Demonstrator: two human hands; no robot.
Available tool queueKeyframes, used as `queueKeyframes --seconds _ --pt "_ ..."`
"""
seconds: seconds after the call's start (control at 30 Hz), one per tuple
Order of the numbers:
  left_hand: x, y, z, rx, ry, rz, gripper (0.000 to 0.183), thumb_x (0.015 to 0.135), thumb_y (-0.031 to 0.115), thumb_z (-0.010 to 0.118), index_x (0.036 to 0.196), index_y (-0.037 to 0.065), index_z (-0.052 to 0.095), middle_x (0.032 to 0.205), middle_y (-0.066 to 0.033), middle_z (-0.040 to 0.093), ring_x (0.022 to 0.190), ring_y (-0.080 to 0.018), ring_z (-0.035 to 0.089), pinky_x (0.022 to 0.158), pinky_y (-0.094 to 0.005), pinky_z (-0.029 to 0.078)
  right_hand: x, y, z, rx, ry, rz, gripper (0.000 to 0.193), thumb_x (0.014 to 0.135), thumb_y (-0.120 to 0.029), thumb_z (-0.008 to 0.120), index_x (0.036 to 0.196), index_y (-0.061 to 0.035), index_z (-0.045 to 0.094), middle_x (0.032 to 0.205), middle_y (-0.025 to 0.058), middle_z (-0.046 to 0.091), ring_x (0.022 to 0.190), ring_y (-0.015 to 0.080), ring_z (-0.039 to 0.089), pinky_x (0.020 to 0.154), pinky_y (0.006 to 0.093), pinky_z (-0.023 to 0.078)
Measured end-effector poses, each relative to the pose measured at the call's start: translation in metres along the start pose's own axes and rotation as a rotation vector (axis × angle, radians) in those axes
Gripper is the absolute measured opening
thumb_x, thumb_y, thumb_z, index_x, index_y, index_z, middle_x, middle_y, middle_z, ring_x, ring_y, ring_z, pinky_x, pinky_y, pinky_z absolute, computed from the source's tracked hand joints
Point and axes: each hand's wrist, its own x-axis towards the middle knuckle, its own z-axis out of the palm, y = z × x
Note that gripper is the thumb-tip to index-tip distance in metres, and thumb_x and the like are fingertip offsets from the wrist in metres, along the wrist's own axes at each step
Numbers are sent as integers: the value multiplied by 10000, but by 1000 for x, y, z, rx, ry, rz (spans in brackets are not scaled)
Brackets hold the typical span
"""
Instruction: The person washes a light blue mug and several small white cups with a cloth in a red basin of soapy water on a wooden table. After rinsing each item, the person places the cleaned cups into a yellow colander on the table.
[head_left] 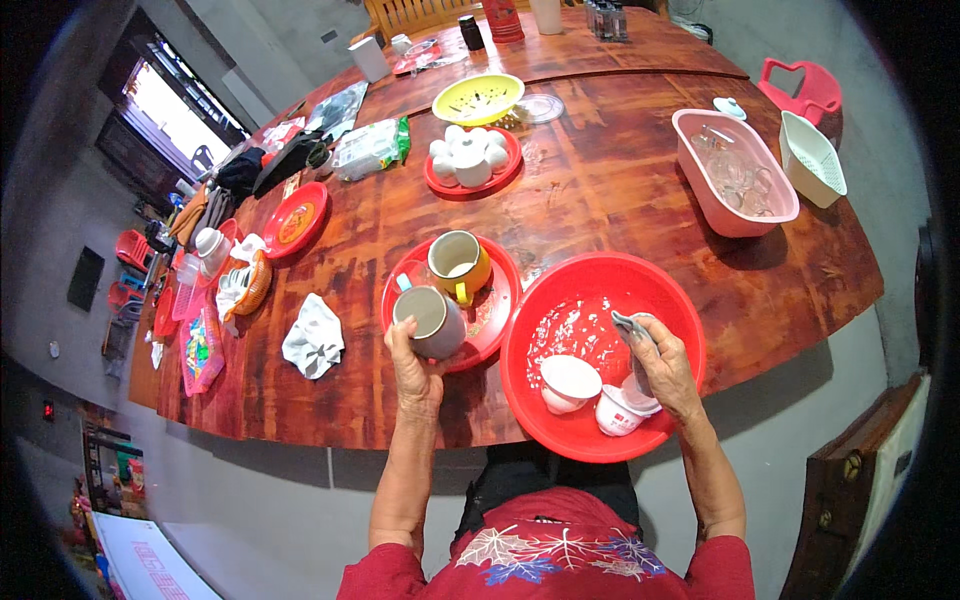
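My left hand (pixel 414 378) is closed around a grey mug (pixel 436 326), which it holds at a red round tray (pixel 396 275); I cannot tell whether the mug touches it. Beside it on the tray stands a yellow mug (pixel 472 272) with a pale inside. Over the right side of a large red basin (pixel 685 320), my right hand (pixel 664 366) grips a bunched grey cloth (pixel 632 326). Water glints in the basin. Two white bowls or cups (pixel 571 378) rest near its front, one with red print (pixel 620 414), partly overlapped by something pale below my right hand.
A crumpled white cloth (pixel 314 338) lies left of the tray. Beyond stand a red plate of white cups (pixel 515 155), a yellow colander (pixel 480 98) and a pink tub of glassware (pixel 735 222). Red plates (pixel 318 205) and baskets (pixel 262 280) crowd the left edge.
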Motion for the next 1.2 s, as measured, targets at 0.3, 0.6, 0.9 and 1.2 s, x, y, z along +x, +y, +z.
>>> queueKeyframes --seconds 0.3,0.6,0.9,1.2 --pt "33 -27 -33 -78 145 -112 530 762 383 465 1233 142 430 1224 -115 453 1067 -338 504 720 -542 480 3 7 -3 33 24 40 203 936 -212 530 1032 -41 584 681 -58 483 555 23 422 471 194 337" --pt "56 -40 -38 140 235 -70 434 809 314 485 1181 89 467 1179 -156 476 1026 -360 524 667 -566 517 5 9 -1 10 -2 90 185 933 -206 516 995 -48 589 697 -53 479 579 26 423 486 203 338" --pt "-42 -3 47 941 -314 929 215 727 73 683 928 67 607 1012 -84 550 957 -243 513 833 -347 386 26 15 -14 -687 -74 -189 355 783 -222 616 1075 -38 534 1069 229 461 964 393 523 804 437 462" --pt "-58 -51 69 1664 -1125 790 306 665 288 745 880 76 691 991 -96 588 934 -286 524 836 -398 415 41 40 13 -1321 -328 -220 249 811 -154 547 1025 -31 577 1125 194 471 980 370 533 672 484 530"
